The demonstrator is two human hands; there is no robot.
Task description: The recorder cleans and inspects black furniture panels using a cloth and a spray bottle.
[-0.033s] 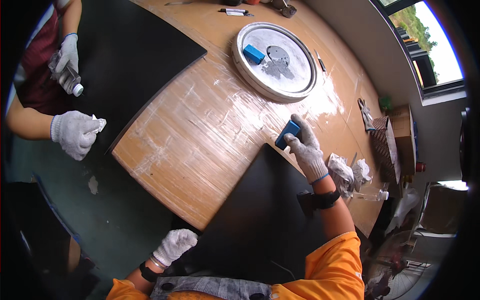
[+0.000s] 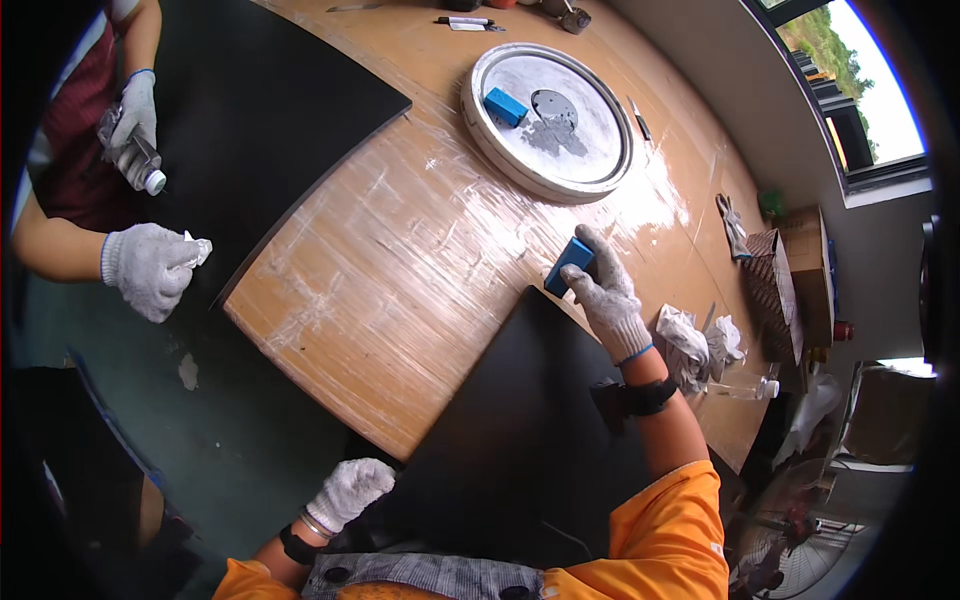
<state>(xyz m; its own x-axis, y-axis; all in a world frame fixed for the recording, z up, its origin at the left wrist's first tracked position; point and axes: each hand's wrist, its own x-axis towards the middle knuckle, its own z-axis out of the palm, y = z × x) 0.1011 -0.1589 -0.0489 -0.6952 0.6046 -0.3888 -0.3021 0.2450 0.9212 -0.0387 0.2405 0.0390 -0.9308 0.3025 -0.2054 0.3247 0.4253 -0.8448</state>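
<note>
My right hand (image 2: pixel 606 290), in a whitish knitted glove, pinches a small blue block (image 2: pixel 569 266) between thumb and fingers. The block is just above the far corner of a black flat panel (image 2: pixel 510 420) that lies before me. At that panel's left edge is my left hand (image 2: pixel 352 490), gloved too, its fingers curled closed. Whether they grip the panel's edge or anything else is hidden. Farther off, a round white lid-like tray (image 2: pixel 483 130) rests on the table, with a second blue block (image 2: pixel 506 107) and a dark wet patch on it.
Across the wooden table (image 2: pixel 370 300), a co-worker's gloved hands hold a clear bottle (image 2: pixel 140 165) and a white wad (image 2: pixel 197 249) by another black panel (image 2: pixel 270 90). Crumpled white cloths (image 2: pixel 684 345) and a capped bottle (image 2: pixel 742 386) lie right. A knife (image 2: pixel 640 120) lies beyond the tray.
My right hand has shifted slightly left with the blue block, and the block's tilt has changed a little. My left hand stays in place.
</note>
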